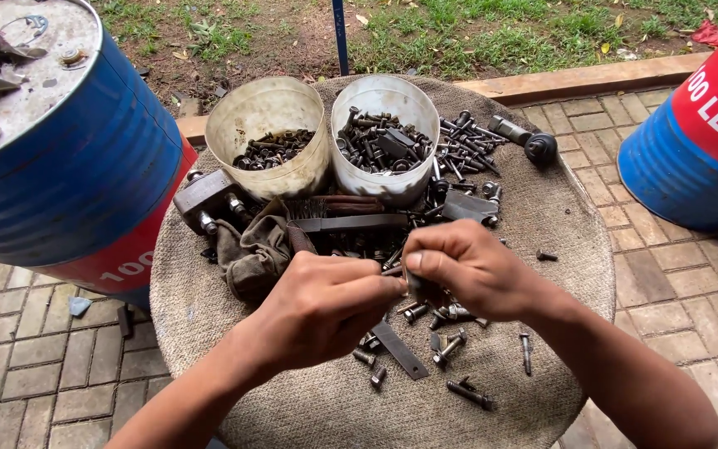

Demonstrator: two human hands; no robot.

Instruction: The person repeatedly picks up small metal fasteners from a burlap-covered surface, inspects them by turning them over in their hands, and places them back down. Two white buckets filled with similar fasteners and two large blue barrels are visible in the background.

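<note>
1. Both hands meet over the middle of the round, sacking-covered table [209,299]. The left hand [322,303] comes in from the lower left, fingers curled together, fingertips pressed against a small dark metal piece [413,284].
2. The right hand [467,266] comes in from the lower right, thumb and forefinger pinched on that same piece. It is held between the two hands, just above the table; what kind of part it is, I cannot tell.
3. Directly under the hands lies a scatter of loose bolts [450,345], along with a flat metal strip [400,351] pointing toward the near edge.
4. Behind the hands stand two white tubs side by side: the left tub [268,170] holds dark nuts and washers, the right tub [384,179] holds bolts.
5. A crumpled brown rag [251,249] sits left of the hands, with a wire brush [334,205] just beyond, in front of the tubs.
6. Blue-and-red drums flank the table: one drum [76,175] on the left, another drum [700,141] on the right, on brick paving.
</note>
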